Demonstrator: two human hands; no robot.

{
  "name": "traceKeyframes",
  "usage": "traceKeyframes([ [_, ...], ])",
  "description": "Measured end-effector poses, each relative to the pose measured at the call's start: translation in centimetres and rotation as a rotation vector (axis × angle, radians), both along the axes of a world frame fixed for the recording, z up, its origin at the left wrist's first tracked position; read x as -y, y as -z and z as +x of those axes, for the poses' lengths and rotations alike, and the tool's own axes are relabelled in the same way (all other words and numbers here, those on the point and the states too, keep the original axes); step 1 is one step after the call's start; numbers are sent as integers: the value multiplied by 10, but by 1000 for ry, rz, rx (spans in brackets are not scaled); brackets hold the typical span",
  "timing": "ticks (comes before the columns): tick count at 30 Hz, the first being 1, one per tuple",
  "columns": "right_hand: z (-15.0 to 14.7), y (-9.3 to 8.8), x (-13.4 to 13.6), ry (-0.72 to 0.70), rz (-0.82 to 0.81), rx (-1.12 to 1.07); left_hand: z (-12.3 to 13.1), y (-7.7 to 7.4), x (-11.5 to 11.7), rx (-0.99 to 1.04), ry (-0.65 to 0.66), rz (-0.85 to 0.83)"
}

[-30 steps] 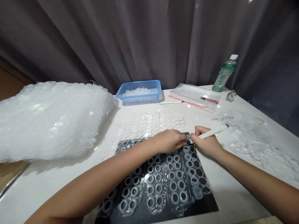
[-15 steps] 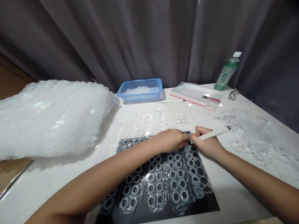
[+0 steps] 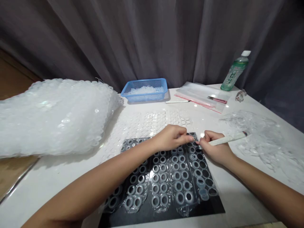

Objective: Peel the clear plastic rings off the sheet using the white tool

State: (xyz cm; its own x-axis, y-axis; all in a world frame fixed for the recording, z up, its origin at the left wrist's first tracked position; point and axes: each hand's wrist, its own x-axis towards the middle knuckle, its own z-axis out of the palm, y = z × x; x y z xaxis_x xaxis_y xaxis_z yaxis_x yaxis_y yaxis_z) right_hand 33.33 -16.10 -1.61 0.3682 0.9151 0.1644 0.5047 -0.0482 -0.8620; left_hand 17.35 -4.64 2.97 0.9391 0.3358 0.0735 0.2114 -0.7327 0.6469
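Observation:
A white, pen-like tool (image 3: 228, 138) with a dark rear end is gripped in my right hand (image 3: 217, 147), its working tip pointing left, low over the sheet. Close to that tip, my left hand (image 3: 174, 137) has its fingers curled and thumb stretched forward; whatever it may pinch is too small to make out. Under both hands lies a black board (image 3: 140, 218) bearing several clear film strips (image 3: 159, 188) of translucent rings. The rightmost strip (image 3: 199, 172) shows both pale rings and dark round openings. My left forearm covers the board's left part.
A big bag of clear rings (image 3: 61, 117) fills the left. Behind are a blue basket (image 3: 144, 98) of clear pieces, another white tool (image 3: 177, 102), plastic bags (image 3: 197, 90), small snips (image 3: 217, 99), a green bottle (image 3: 235, 72) and glasses (image 3: 240, 95). Film scraps (image 3: 258, 133) lie right.
My right hand has drawn slightly right with the tool, widening the space between my hands. My left hand has lifted a little, its thumb now stretched out. The view has shifted slightly.

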Motion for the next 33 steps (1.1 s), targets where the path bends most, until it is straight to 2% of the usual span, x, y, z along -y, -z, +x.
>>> traceKeyframes([
  [3, 0, 0, 3, -23, -20, 33, 5, 4, 11, -86, 135, 147],
  [7, 0, 0, 4, -25, -20, 61, 8, 10, 18, -159, 187, 288],
  [15, -1, 0, 3, -85, -28, 170, 10, 15, 16, -128, 193, 269],
  [18, -1, 0, 5, -84, -50, 227, 7, 16, 16, -85, 188, 201],
  [21, -1, 0, 6, -84, -53, 238, 0, 10, 13, 25, 182, -10],
  [23, -1, -2, 6, -90, -45, 217, -6, 3, 9, 83, 104, -164],
  [25, 0, -2, 7, -73, -25, 153, -9, -3, 6, 66, -4, -241],
  [27, 0, -3, 8, -45, 5, 69, -10, -7, 7, -2, -14, -201],
  [31, -1, -2, 12, -101, 9, 35, -2, -4, 20, -115, 196, 39],
  [33, -2, -2, 14, -129, 1, 69, 2, 0, 26, -151, 250, 151],
])
